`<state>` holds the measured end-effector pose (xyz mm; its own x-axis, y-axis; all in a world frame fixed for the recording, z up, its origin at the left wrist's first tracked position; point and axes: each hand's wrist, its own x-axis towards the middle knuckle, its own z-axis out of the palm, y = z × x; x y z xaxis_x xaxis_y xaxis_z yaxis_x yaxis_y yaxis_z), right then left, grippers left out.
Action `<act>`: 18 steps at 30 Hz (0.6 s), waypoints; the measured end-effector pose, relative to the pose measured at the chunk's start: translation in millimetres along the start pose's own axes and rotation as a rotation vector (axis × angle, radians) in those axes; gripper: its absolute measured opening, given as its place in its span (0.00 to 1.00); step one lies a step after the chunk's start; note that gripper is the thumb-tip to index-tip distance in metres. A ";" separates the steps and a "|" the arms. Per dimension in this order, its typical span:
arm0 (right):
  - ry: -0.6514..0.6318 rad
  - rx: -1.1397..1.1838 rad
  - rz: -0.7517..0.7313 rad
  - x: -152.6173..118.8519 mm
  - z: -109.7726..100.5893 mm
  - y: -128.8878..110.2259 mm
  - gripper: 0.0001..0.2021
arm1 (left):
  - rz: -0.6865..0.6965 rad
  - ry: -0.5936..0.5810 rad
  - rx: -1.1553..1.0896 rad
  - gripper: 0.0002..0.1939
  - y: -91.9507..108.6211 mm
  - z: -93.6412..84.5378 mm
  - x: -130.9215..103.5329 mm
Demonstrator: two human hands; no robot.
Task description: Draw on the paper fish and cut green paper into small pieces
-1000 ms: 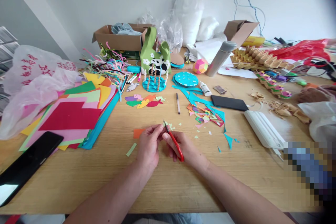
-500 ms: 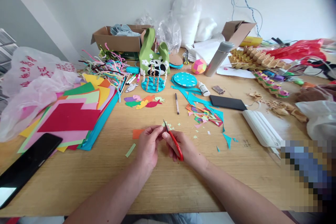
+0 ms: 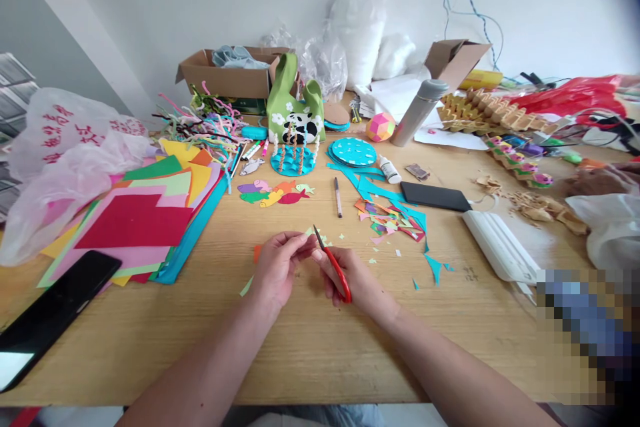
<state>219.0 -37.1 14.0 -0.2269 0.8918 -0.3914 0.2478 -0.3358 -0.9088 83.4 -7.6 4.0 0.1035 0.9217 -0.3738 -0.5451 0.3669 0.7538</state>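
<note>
My right hand (image 3: 347,273) is closed around a pair of red-handled scissors (image 3: 341,273), their dark blades pointing up and away between my hands. The fingers of my left hand (image 3: 280,267) are pinched together close to the blade tips, on a small piece of light green paper (image 3: 309,231), mostly hidden by the fingers. Tiny light green scraps (image 3: 327,240) lie just beyond my hands. Partly covered by my left hand are an orange paper piece (image 3: 257,253) and a light green strip (image 3: 246,287). Farther up lie colourful paper fish (image 3: 273,195).
Coloured sheets (image 3: 135,227) and a black phone (image 3: 60,313) are at the left. A pen (image 3: 338,197), mixed paper scraps (image 3: 390,220), a glue bottle (image 3: 389,169) and a white power strip (image 3: 500,247) lie to the right. A grey flask (image 3: 420,113) stands behind.
My left hand has shifted slightly, covering more of the orange piece and green strip. The scissors have turned a little in my right hand. The view has moved slightly.
</note>
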 end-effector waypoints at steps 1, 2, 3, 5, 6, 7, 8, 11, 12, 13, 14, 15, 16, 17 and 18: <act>-0.003 -0.010 0.003 -0.3 -1.1 -0.9 0.26 | -0.018 -0.021 0.019 0.12 3.4 -2.3 2.1; -0.010 -0.020 0.003 -0.6 -2.2 -1.9 0.27 | -0.038 -0.044 0.041 0.13 6.9 -4.7 4.2; -0.023 -0.030 0.001 -0.9 -3.4 -2.7 0.27 | -0.057 -0.068 0.065 0.13 10.2 -7.2 6.3; -0.060 -0.038 -0.011 -1.4 -5.4 -3.7 0.27 | -0.097 -0.112 0.115 0.12 15.9 -12.0 10.0; -0.081 -0.039 -0.014 -1.6 -6.2 -3.9 0.27 | -0.113 -0.136 0.136 0.11 18.1 -14.1 11.6; -0.100 -0.041 -0.017 -1.7 -6.8 -3.8 0.27 | -0.129 -0.158 0.159 0.11 20.1 -16.0 12.9; -0.117 -0.046 -0.019 -1.7 -7.3 -3.5 0.27 | -0.141 -0.182 0.179 0.10 21.7 -17.5 14.0; -0.156 -0.081 -0.010 -1.9 -8.1 -2.8 0.27 | -0.151 -0.234 0.228 0.10 25.7 -20.4 15.4; -0.166 -0.091 -0.006 -2.1 -8.4 -2.7 0.27 | -0.146 -0.246 0.240 0.10 26.8 -21.1 15.5; -0.173 -0.096 -0.006 -2.3 -8.7 -2.6 0.27 | -0.140 -0.256 0.250 0.10 27.9 -21.6 15.5; -0.178 -0.097 -0.011 -2.6 -9.1 -2.5 0.27 | -0.135 -0.268 0.260 0.10 29.0 -22.2 15.5; -0.183 -0.095 -0.019 -2.8 -9.6 -2.3 0.27 | -0.131 -0.280 0.269 0.10 30.0 -22.9 15.7; -0.187 -0.092 -0.026 -3.0 -10.0 -2.0 0.27 | -0.130 -0.293 0.279 0.10 30.9 -23.6 15.8; -0.190 -0.091 -0.030 -3.1 -10.3 -1.6 0.26 | -0.131 -0.303 0.289 0.10 31.7 -24.3 16.0; -0.193 -0.092 -0.027 -3.0 -10.5 -1.1 0.26 | -0.133 -0.311 0.298 0.10 32.5 -24.9 16.3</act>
<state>229.4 -36.2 17.8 -0.4089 0.8223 -0.3958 0.3222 -0.2757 -0.9056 46.7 16.2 8.9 0.4267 0.8414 -0.3317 -0.2514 0.4627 0.8501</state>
